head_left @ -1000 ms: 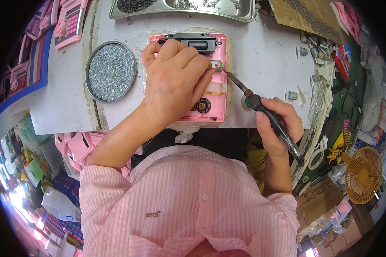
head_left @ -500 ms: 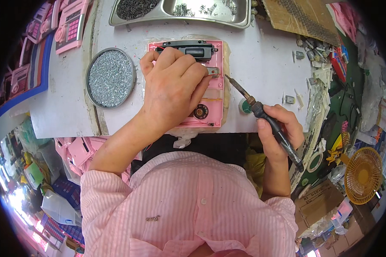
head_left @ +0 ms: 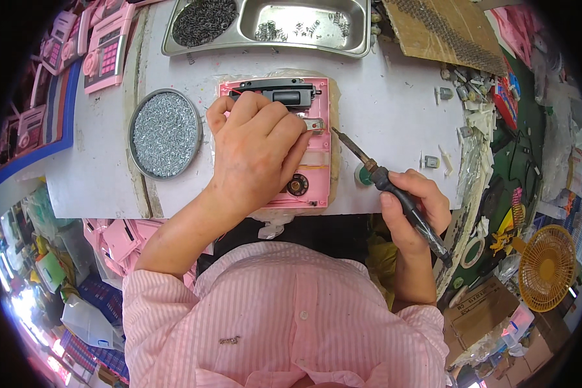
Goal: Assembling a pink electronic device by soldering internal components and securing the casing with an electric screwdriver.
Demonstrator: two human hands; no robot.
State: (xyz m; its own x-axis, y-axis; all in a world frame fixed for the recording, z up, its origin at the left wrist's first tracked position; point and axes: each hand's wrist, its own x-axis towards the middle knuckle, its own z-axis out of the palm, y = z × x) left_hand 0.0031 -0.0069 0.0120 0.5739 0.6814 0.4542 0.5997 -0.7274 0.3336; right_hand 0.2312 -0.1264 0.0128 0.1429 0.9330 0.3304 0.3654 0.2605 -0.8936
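Observation:
A pink plastic housing [head_left: 317,176] lies open-side up on the bench, with a black speaker-like module [head_left: 296,97] along its far edge and a round black part [head_left: 297,185] near its front. Over its left half rests my left hand [head_left: 255,139], fingers curled and thumb pressed in at a small metal plate [head_left: 314,125] that sticks out past them; the fingertips are partly hidden. My right hand [head_left: 417,204] grips a soldering iron [head_left: 401,193] by its black handle. The iron's tip points at the housing's right edge, close to the metal plate.
Left of the housing stands a round dish of small silvery screws [head_left: 165,132]. A steel tray [head_left: 252,46] with dark and silvery springs sits at the back. Cardboard [head_left: 443,32], small metal parts and scraps line the right side. A green-topped item [head_left: 365,174] lies behind the iron.
The whole scene sits slightly lower in the picture. Both hands, the soldering iron and the housing keep nearly the same places relative to one another.

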